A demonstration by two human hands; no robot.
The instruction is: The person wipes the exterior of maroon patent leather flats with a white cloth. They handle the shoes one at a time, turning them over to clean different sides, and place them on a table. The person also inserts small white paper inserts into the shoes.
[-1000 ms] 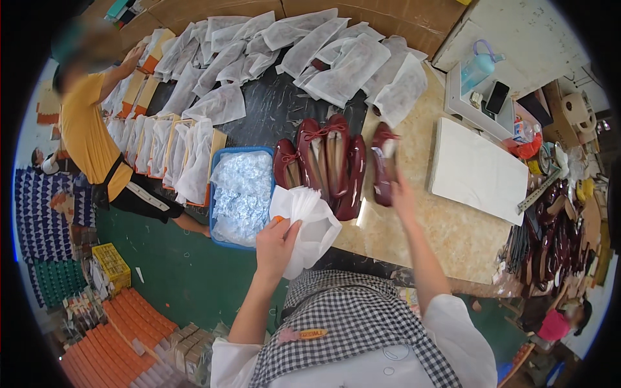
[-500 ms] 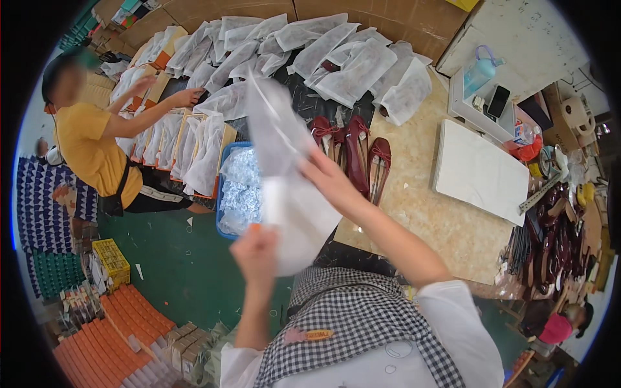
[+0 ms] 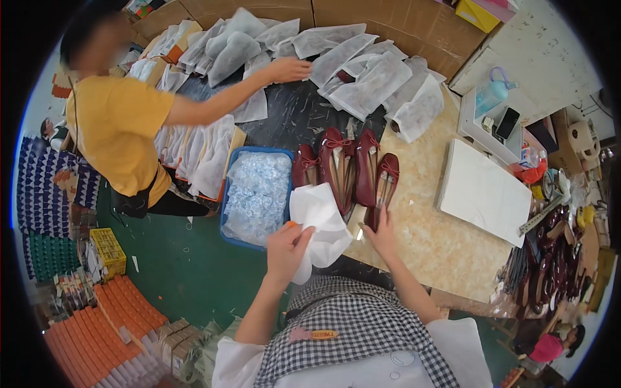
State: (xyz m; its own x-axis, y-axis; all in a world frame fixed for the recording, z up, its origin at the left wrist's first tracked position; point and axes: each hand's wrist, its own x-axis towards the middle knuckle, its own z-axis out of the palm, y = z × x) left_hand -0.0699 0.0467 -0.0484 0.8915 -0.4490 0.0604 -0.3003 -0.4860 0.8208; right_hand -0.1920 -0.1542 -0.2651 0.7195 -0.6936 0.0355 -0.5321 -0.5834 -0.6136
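A white fabric bag (image 3: 323, 226) hangs limp from my left hand (image 3: 288, 249), pinched between thumb and fingers. My right hand (image 3: 380, 238) is at the near end of the rightmost dark red flat shoe (image 3: 387, 169), thumb on one side and fingers on the other. That shoe has a small bow and a clear insert inside. Beside it lie more dark red flat shoes (image 3: 367, 165), side by side and pointing away from me. To the left of the bag stands a blue basket (image 3: 224, 223) filled with small clear plastic packets (image 3: 257, 191).
Shoes in white bags (image 3: 372, 81) lie across the far table. A co-worker in a yellow shirt (image 3: 113, 123) reaches over them from the left, above open boxes (image 3: 207, 152). On the right are a white board (image 3: 485, 191), a white bin (image 3: 475, 129) and a shoe pile (image 3: 550, 249).
My right hand has left the white bag and come down to the rightmost shoe. The bag has been lowered in my left hand. The co-worker has leaned in and stretched an arm rightward.
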